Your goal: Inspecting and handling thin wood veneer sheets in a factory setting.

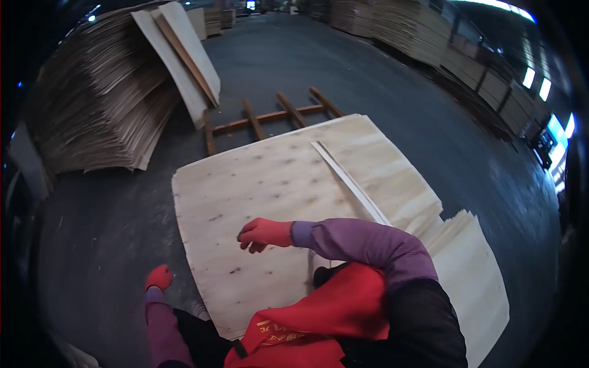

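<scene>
A broad pale wood veneer sheet [245, 184] with dark knots lies in front of me. My right hand [265, 235], in a red glove, hovers over its near middle, fingers loosely bent and a little apart, with nothing seen in them. My left hand [159, 278], also red-gloved, is off the sheet's left edge above the dark floor; it looks rounded and its fingers are hidden. A narrow pale wood strip [350, 179] rests across the sheet, running toward my right forearm. At the right, a veneer piece with a ragged edge [469, 276] lies partly behind my arm.
Beyond the sheet's far edge, a brown wooden frame of bars [264, 119] sits on the dark floor [276, 55]. A tall stack of veneer sheets [104, 98] stands at left, with boards [178, 55] leaning against it. More stacks [405, 30] line the far right.
</scene>
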`<action>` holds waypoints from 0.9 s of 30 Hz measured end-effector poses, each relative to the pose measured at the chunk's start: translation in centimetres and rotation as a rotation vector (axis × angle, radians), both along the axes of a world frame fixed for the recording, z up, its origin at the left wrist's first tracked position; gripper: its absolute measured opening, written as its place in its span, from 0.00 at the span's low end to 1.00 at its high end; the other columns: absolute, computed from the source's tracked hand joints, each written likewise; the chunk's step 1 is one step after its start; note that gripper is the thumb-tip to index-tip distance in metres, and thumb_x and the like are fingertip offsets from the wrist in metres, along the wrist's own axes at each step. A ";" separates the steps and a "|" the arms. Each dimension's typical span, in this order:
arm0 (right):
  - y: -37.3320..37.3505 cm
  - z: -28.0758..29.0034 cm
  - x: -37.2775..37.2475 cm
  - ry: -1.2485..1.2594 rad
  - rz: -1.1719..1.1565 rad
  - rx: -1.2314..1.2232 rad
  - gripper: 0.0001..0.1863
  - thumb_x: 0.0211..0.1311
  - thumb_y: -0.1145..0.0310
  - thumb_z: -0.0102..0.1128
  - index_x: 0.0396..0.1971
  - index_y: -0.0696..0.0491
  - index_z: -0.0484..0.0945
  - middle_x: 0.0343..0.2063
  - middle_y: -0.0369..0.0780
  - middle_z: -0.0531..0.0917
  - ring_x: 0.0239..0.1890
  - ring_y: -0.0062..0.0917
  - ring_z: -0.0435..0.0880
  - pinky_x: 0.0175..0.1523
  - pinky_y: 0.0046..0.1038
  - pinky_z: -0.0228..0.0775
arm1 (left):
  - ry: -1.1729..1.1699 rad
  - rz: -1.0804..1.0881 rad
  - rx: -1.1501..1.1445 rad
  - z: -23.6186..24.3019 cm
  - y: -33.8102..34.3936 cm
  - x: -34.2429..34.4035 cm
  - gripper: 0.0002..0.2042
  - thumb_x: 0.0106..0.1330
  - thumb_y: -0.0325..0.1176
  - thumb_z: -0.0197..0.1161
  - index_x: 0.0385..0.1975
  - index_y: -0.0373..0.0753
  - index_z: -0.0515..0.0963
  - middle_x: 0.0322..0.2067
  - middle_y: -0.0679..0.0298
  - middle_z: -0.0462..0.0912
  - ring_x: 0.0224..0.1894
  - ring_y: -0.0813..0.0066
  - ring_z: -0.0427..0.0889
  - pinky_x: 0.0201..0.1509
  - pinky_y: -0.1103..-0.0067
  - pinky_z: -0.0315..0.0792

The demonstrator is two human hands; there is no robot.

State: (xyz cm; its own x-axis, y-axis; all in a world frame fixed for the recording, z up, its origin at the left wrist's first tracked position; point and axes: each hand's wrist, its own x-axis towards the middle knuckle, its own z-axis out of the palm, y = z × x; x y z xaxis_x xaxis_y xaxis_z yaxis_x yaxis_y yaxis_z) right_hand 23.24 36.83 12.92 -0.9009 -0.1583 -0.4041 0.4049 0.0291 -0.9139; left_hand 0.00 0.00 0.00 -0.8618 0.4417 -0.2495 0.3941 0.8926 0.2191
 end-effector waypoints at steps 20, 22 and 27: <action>-0.1 -1.3 -0.8 0.062 -0.073 0.004 0.16 0.53 0.64 0.55 0.36 0.62 0.75 0.32 0.44 0.82 0.29 0.29 0.82 0.34 0.32 0.77 | 0.333 -0.431 0.241 -12.2 -5.2 -9.1 0.13 0.59 0.40 0.56 0.19 0.37 0.72 0.16 0.57 0.73 0.24 0.61 0.79 0.27 0.62 0.72; -0.1 -1.4 -0.9 0.013 -0.060 0.010 0.15 0.53 0.66 0.55 0.35 0.62 0.75 0.32 0.44 0.82 0.29 0.30 0.82 0.34 0.33 0.76 | 0.044 -0.199 0.228 -11.6 -6.2 -9.3 0.10 0.57 0.37 0.55 0.22 0.36 0.71 0.16 0.57 0.72 0.23 0.61 0.77 0.28 0.64 0.72; 0.0 -1.7 -1.3 0.001 -0.095 0.011 0.11 0.53 0.68 0.55 0.33 0.60 0.76 0.31 0.45 0.82 0.29 0.32 0.82 0.32 0.35 0.77 | -0.270 0.063 0.326 -11.8 -6.7 -9.5 0.09 0.55 0.33 0.54 0.20 0.34 0.68 0.14 0.56 0.68 0.15 0.62 0.71 0.19 0.66 0.68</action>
State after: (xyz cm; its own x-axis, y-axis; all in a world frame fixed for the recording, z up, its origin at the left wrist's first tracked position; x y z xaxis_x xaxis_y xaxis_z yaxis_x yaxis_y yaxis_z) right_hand 21.92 36.88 11.21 -0.9120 -0.0674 -0.4046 0.4054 0.0009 -0.9141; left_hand -9.49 -6.65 -11.81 -0.8125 0.4831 -0.3262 0.2306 0.7803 0.5813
